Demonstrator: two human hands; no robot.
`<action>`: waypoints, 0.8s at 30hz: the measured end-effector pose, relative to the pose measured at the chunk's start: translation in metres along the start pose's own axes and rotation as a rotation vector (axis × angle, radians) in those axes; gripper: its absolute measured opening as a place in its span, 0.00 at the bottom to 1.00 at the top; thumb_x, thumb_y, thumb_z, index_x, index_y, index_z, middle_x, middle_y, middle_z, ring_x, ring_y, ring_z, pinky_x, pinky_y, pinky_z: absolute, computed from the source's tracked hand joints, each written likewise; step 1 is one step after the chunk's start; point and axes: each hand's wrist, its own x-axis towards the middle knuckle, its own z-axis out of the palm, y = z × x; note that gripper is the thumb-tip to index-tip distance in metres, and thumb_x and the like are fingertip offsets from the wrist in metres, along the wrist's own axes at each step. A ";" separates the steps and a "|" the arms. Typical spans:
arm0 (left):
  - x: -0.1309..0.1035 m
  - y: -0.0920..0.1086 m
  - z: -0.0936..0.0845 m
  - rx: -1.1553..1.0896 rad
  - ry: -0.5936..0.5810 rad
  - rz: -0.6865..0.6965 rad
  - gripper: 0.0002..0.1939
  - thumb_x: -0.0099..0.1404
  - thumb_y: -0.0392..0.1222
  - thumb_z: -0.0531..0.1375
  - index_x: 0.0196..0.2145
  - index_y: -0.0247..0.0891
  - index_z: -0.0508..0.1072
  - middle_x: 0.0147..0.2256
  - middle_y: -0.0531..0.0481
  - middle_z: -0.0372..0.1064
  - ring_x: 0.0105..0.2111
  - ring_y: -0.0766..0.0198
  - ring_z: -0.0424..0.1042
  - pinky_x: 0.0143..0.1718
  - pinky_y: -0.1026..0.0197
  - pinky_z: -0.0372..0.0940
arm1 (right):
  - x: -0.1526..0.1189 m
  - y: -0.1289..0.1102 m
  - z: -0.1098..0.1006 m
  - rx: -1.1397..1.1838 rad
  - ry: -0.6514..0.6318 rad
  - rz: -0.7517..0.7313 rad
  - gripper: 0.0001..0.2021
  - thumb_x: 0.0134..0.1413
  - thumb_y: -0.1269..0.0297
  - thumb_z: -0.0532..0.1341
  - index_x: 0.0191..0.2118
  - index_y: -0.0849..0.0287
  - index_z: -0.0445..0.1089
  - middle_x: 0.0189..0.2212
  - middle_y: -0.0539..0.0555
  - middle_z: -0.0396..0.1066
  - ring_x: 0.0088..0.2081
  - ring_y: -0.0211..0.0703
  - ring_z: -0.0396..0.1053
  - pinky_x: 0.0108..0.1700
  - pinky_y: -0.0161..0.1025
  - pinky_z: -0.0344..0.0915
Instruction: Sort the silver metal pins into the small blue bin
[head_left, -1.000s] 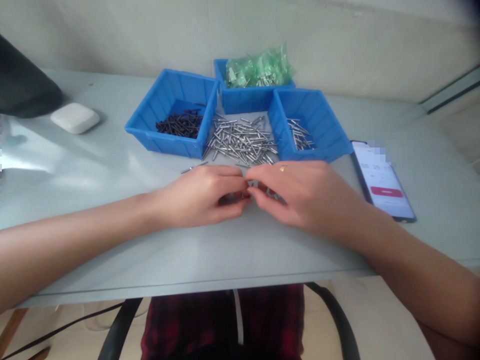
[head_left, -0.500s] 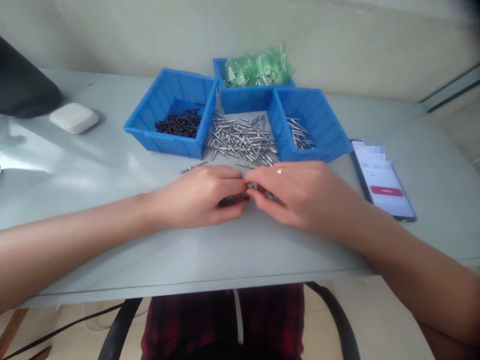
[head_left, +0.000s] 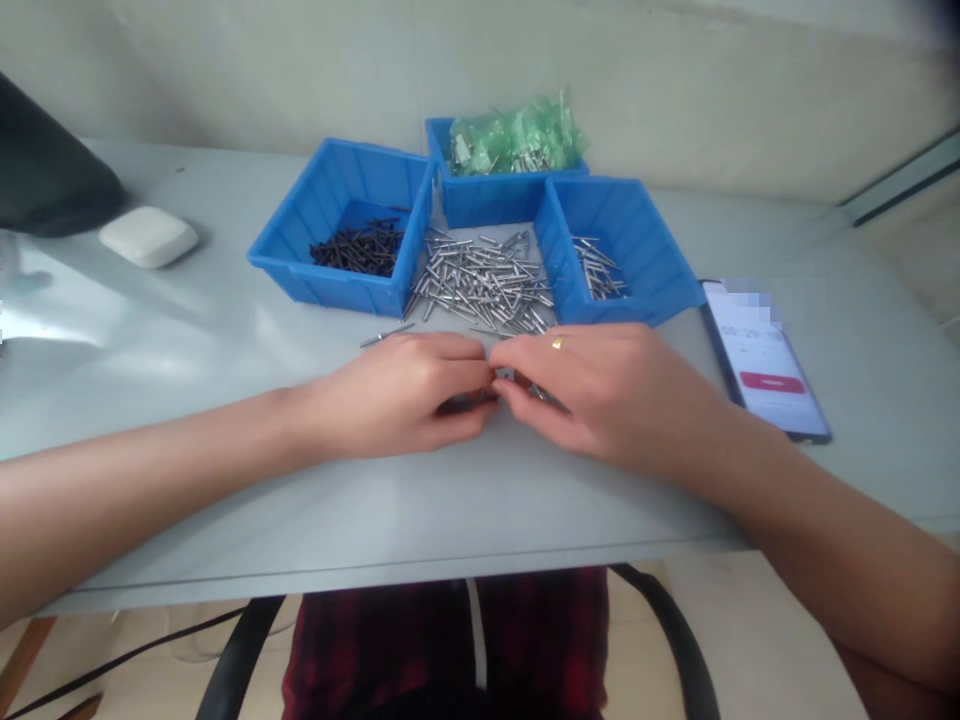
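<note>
My left hand (head_left: pixel 431 390) and my right hand (head_left: pixel 592 385) meet at the fingertips just in front of a heap of silver metal pins (head_left: pixel 484 280). Both hands are closed in a pinch, and whatever sits between the fingertips is too small and covered to make out. Under my right hand, between thumb and forefinger, a few silver bits (head_left: pixel 541 392) show; I cannot tell whether they are held or lie on the table. A loose silver pin (head_left: pixel 387 335) lies beyond my left hand.
Around the heap stand a left blue bin (head_left: pixel 349 295) with dark screw-like pieces, a rear blue bin (head_left: pixel 491 202) with green plastic bags, and a right blue bin (head_left: pixel 664 265) with silver pins. A phone (head_left: pixel 776 405) lies right, a white case (head_left: pixel 148 237) left.
Almost nothing differs. Both hands keep their pinch at the same spot, with only a very slight shift of the fingers.
</note>
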 end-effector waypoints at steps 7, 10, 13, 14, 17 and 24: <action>0.000 0.001 -0.001 -0.052 -0.008 -0.024 0.07 0.64 0.36 0.54 0.34 0.35 0.73 0.31 0.48 0.67 0.30 0.67 0.67 0.32 0.67 0.61 | 0.000 0.000 -0.001 0.019 0.018 -0.003 0.10 0.62 0.66 0.50 0.40 0.61 0.68 0.25 0.50 0.71 0.28 0.38 0.67 0.27 0.35 0.53; 0.000 0.001 -0.001 -0.081 0.003 -0.032 0.07 0.64 0.35 0.55 0.33 0.34 0.73 0.31 0.49 0.67 0.30 0.67 0.67 0.32 0.67 0.61 | 0.000 0.000 -0.001 0.012 0.014 0.003 0.10 0.62 0.66 0.50 0.40 0.60 0.68 0.24 0.50 0.70 0.27 0.37 0.66 0.27 0.35 0.52; 0.000 0.002 -0.002 -0.124 0.010 -0.059 0.06 0.63 0.34 0.55 0.33 0.33 0.73 0.30 0.50 0.67 0.29 0.68 0.67 0.31 0.67 0.61 | 0.000 0.001 -0.001 -0.002 0.028 0.018 0.11 0.62 0.65 0.50 0.40 0.60 0.69 0.23 0.49 0.69 0.26 0.37 0.65 0.26 0.35 0.51; 0.001 0.002 -0.003 -0.140 0.019 -0.069 0.06 0.63 0.34 0.55 0.33 0.33 0.73 0.30 0.50 0.67 0.29 0.69 0.66 0.31 0.67 0.61 | 0.000 0.001 -0.001 -0.002 0.036 0.021 0.11 0.62 0.65 0.50 0.40 0.60 0.69 0.23 0.49 0.69 0.26 0.37 0.65 0.26 0.35 0.51; 0.003 0.003 -0.004 -0.183 0.067 -0.102 0.06 0.64 0.35 0.55 0.32 0.34 0.72 0.28 0.51 0.67 0.28 0.70 0.66 0.29 0.68 0.60 | 0.001 0.001 -0.001 0.012 0.045 0.034 0.11 0.62 0.65 0.50 0.41 0.60 0.68 0.25 0.50 0.70 0.27 0.37 0.65 0.26 0.35 0.51; 0.004 0.006 -0.006 -0.252 0.149 -0.203 0.06 0.62 0.37 0.57 0.29 0.34 0.71 0.23 0.55 0.64 0.23 0.72 0.63 0.24 0.70 0.58 | 0.001 0.001 -0.002 0.018 0.038 0.103 0.10 0.62 0.64 0.51 0.41 0.59 0.68 0.25 0.50 0.71 0.27 0.37 0.67 0.27 0.34 0.53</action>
